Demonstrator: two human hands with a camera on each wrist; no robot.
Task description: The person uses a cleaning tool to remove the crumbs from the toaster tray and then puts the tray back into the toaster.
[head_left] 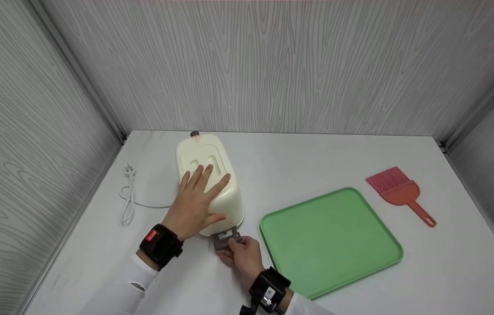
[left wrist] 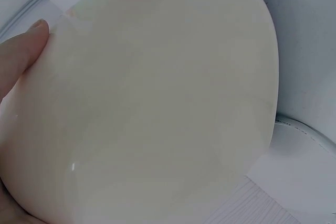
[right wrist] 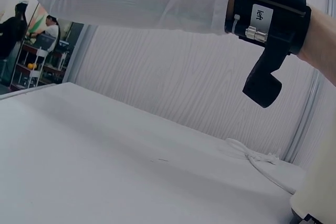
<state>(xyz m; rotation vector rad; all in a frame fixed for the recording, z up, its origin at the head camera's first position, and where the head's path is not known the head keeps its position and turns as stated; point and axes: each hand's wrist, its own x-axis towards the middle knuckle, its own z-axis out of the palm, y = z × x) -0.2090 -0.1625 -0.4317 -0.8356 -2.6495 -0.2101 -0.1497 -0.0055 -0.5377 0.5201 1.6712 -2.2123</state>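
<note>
A cream, toaster-shaped appliance [head_left: 231, 197] with a moulded lid and a dark knob at its far end stands left of centre. Across its top my left hand [head_left: 192, 205] rests with the fingers spread. In the left wrist view the appliance's smooth cream surface [left wrist: 157, 93] fills most of the picture, the thumb [left wrist: 26, 51] against its side. My right hand [head_left: 243, 256] pinches a small grey tray-like piece [head_left: 225, 239] at the foot of the near end. How far that piece reaches under the appliance is hidden. The right wrist view shows only the appliance's lower edge [right wrist: 315, 198].
A green tray [head_left: 330, 240] lies right of the hands. Beyond it is a red dustpan-like piece with a bristled brush [head_left: 400, 192]. The white cord with its plug [head_left: 129, 197] lies bundled on the left. Grey wood-grain panels [head_left: 251, 65] enclose the table's back and sides.
</note>
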